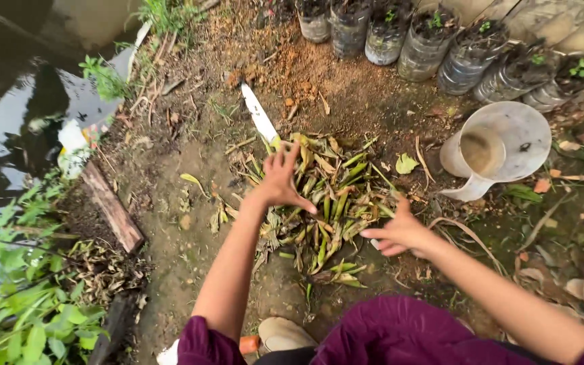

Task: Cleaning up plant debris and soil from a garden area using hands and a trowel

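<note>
The person crouches over a pile of cut stalks (329, 203), green and yellowing, heaped on bare ground (190, 223) in the middle of the view. The left hand (282, 179) is spread wide over the pile's ten o'clock edge, fingers splayed, its grip fully open and closed on nothing; the fingertips seem to brush the top leaves, though I cannot tell if they press down. The right hand (400, 233) comes in from four o'clock, palm flat and fingers loosely extended, likewise open and empty, its fingertips just at the pile's rim. Judging by how things lie, the cutting looks done: the stalks are already short pieces gathered into one heap, and a knife (259, 115) with a pale blade lies on the ground at eleven o'clock of the pile, its handle end tucked under the leaves, out of either hand. What seems left is the gathering or pressing together of the heap, since a few stray leaves sit apart at nine o'clock and two o'clock. A white jug (501, 152) lies tipped on its side at two to three o'clock, near but apart from the pile, its mouth showing a muddy inside. A row of cut bottle planters (434, 44) filled with soil stands along twelve to two o'clock; small seedlings show in some. Dark water (8, 108) lies at ten o'clock, and a plank (111, 206) at nine.
</note>
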